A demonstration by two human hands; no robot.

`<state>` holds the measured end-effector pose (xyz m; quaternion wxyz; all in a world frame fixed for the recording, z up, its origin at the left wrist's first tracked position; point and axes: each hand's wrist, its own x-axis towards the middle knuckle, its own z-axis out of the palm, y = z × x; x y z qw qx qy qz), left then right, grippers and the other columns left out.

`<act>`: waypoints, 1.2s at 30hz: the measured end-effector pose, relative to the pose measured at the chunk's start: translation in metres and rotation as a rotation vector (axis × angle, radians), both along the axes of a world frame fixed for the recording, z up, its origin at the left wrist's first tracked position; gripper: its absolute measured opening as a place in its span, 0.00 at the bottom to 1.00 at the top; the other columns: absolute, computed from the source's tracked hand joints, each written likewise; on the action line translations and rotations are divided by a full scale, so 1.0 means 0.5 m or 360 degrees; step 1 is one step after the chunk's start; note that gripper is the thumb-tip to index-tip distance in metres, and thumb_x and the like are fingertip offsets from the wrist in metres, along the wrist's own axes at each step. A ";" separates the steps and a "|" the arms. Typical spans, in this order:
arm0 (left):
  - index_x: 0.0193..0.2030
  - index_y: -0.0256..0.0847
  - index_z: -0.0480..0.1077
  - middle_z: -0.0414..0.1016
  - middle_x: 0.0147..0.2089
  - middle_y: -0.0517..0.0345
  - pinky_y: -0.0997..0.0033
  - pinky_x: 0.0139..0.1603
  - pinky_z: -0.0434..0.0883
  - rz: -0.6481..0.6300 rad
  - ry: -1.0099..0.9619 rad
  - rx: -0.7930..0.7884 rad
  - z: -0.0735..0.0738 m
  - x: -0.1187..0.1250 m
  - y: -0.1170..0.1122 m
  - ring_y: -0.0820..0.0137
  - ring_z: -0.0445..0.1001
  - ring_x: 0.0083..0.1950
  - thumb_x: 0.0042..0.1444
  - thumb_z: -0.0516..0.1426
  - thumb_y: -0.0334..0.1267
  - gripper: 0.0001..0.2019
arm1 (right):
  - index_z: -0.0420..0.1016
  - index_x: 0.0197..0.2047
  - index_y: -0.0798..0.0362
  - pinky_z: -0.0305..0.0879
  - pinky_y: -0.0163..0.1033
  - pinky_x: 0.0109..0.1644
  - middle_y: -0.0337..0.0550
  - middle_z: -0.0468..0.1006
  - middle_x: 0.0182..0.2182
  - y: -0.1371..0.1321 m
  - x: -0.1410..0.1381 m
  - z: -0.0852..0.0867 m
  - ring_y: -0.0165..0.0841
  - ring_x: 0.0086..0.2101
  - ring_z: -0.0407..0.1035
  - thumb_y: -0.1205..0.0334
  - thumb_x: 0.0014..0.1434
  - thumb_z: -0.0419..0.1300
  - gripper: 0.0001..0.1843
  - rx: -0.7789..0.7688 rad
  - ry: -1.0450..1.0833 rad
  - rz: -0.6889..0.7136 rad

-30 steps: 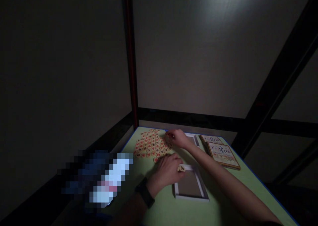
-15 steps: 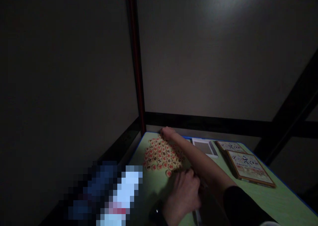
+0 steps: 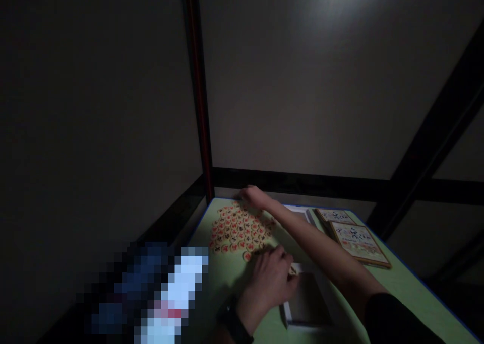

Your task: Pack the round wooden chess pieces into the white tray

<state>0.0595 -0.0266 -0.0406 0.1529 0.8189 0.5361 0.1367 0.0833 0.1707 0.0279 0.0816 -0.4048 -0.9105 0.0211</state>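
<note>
Green tabletop (image 3: 381, 288), blue-edged, dimly lit, set in a corner between pale walls with dark rails and a red-brown post.

Near box tray (image 3: 308, 303), white-rimmed with a brownish floor — looks bare inside apart from what sits at its upper left corner, partly shadowed by the right forearm. Far box tray (image 3: 302, 212) mostly hidden behind that arm; contents not readable.

Two printed box lids (image 3: 357, 237) stacked or overlapping at the right, wood-coloured frames, well apart from both hands.

Cluster of round game discs (image 3: 240, 230) — pale faces with red and black marks — laid flat, edge to edge, on the left half of the tabletop. Most discs apparently still there; judged early in any transfer to the trays, with nearly the whole cluster left on the table.

Right hand (image 3: 256, 197) stretched across to the far edge of the cluster, fingers curled down onto the discs there; whether one is pinched — cannot tell in this light.

Left hand (image 3: 270, 278), black wristband at the wrist, resting at the near edge of the cluster, fingers closed round a pale disc (image 3: 292, 270) at the corner of the near tray.

One stray disc (image 3: 247, 256) just beside the left hand, slightly apart from the cluster.

Blurred blue-white patch at lower left, unreadable.
</note>
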 end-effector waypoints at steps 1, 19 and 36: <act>0.50 0.44 0.72 0.71 0.56 0.50 0.51 0.56 0.71 -0.0002 0.0008 0.0020 0.002 0.000 0.000 0.53 0.72 0.55 0.58 0.55 0.45 0.15 | 0.78 0.49 0.58 0.63 0.35 0.50 0.53 0.79 0.47 -0.018 0.027 0.005 0.37 0.47 0.72 0.74 0.61 0.54 0.16 0.0019 0.0032 0.0024; 0.39 0.42 0.67 0.73 0.47 0.51 0.64 0.57 0.68 -0.0125 -0.0053 0.0089 0.032 -0.029 0.002 0.61 0.71 0.53 0.46 0.56 0.29 0.11 | 0.74 0.43 0.56 0.65 0.37 0.40 0.48 0.74 0.41 -0.387 0.303 -0.117 0.36 0.37 0.71 0.68 0.62 0.57 0.07 0.0063 0.0134 -0.0058; 0.39 0.41 0.66 0.71 0.47 0.50 0.63 0.58 0.67 -0.0179 -0.0138 0.0181 0.001 -0.034 0.013 0.61 0.70 0.53 0.48 0.55 0.28 0.10 | 0.73 0.51 0.56 0.66 0.39 0.44 0.51 0.80 0.42 -0.375 0.297 -0.145 0.40 0.42 0.74 0.63 0.65 0.56 0.13 -0.0041 0.0188 -0.0051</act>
